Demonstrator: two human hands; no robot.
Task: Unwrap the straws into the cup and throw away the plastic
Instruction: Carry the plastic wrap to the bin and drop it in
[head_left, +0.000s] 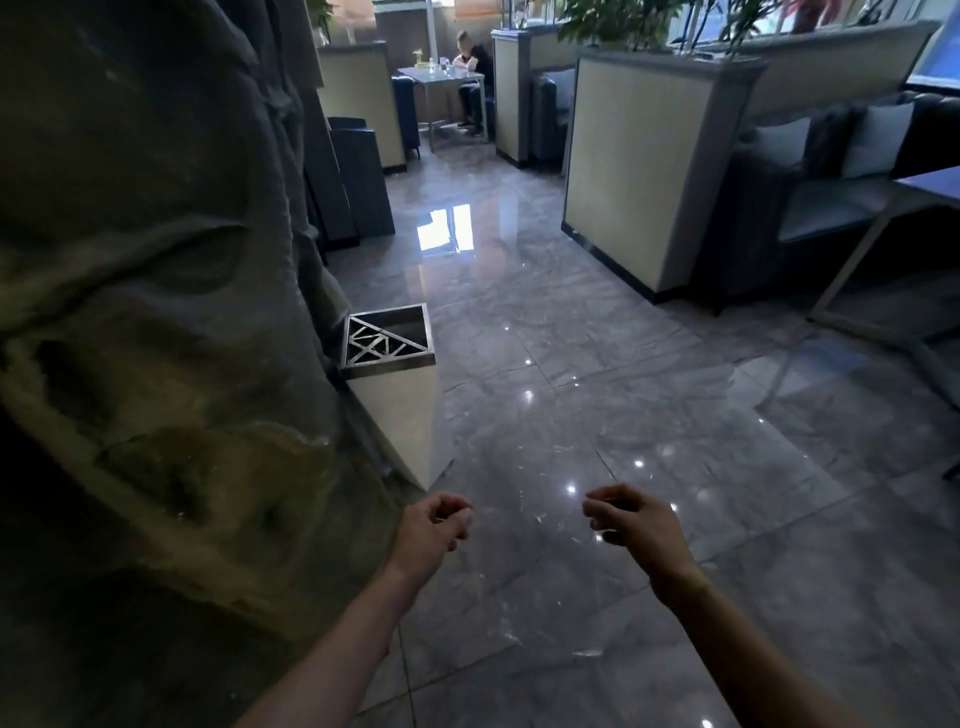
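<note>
No straws, cup or plastic wrap show in the head view. My left hand (434, 530) hangs over the glossy floor with its fingers curled into a loose fist, and I see nothing in it. My right hand (623, 519) is level with it and about a hand's width to the right. Its fingers are bent, with a gap to the thumb, and nothing is visible in it. A tapered bin (395, 415) with a square metal top and lattice grille stands just ahead of my left hand, against a rough stone-like column (156, 312).
Grey polished floor tiles (597, 415) stretch ahead. Booth partitions (618, 171) and dark sofas (831, 171) line the right side, with a table (930, 187) at the right edge. Dark seats (358, 176) stand at the left. A person (470, 78) sits at a far table.
</note>
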